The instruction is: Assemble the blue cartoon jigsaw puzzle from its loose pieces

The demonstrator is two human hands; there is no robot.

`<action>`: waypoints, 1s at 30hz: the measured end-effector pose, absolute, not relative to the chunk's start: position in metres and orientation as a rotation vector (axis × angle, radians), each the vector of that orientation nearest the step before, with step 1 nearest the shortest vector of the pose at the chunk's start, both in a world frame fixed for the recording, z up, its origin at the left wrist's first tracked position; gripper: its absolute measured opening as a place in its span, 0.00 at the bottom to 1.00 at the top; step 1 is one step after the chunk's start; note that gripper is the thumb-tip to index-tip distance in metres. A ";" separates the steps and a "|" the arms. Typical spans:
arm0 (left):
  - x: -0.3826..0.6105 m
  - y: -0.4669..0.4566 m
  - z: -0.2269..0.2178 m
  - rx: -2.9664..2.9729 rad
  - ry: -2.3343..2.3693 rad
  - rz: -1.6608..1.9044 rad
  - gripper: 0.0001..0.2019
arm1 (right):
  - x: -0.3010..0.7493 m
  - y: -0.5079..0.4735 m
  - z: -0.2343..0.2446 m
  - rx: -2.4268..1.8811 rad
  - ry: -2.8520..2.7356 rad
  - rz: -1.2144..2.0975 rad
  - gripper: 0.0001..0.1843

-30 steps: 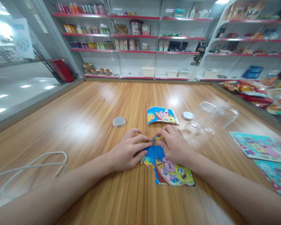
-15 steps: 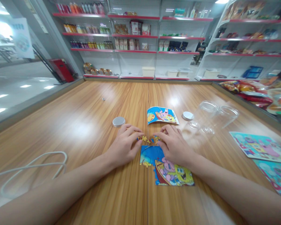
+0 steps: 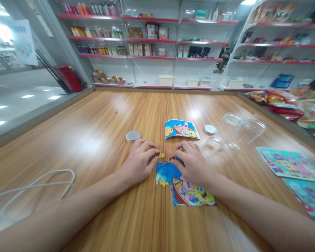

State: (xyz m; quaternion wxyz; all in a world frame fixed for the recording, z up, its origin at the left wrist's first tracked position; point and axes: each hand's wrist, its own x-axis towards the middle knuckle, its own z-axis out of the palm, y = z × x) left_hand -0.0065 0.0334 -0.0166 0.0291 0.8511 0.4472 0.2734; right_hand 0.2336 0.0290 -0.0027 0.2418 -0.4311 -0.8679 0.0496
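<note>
The left hand (image 3: pixel 140 161) and right hand (image 3: pixel 193 161) bend their fingers around loose pieces (image 3: pixel 161 155), whether pinching cannot be told, and best sort lightly, without jolting the joined puzzle (image 3: pixel 184 192) just nearer the body.

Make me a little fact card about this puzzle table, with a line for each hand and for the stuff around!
Left hand: fingertips at loose yellow pieces; grip unclear
Right hand: fingertips by another loose piece; grip unclear
Puzzle: partly joined, lying flat, partly hidden by the right hand
Picture card: beyond the hands, curved
Round lids: two, one each side of the card
Clear containers: two, right of the card
Cable: looped, far left
</note>
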 end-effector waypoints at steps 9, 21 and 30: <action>-0.005 0.035 -0.016 2.608 1.353 0.828 0.10 | 0.229 0.028 -0.003 -1.232 -2.359 0.191 0.02; -0.004 0.034 -0.012 2.589 1.241 0.910 0.05 | 0.232 0.031 -0.005 -1.070 -2.308 0.322 0.04; -0.003 0.029 -0.005 2.628 0.948 0.934 0.06 | 0.227 0.023 0.001 -0.817 -2.253 0.339 0.02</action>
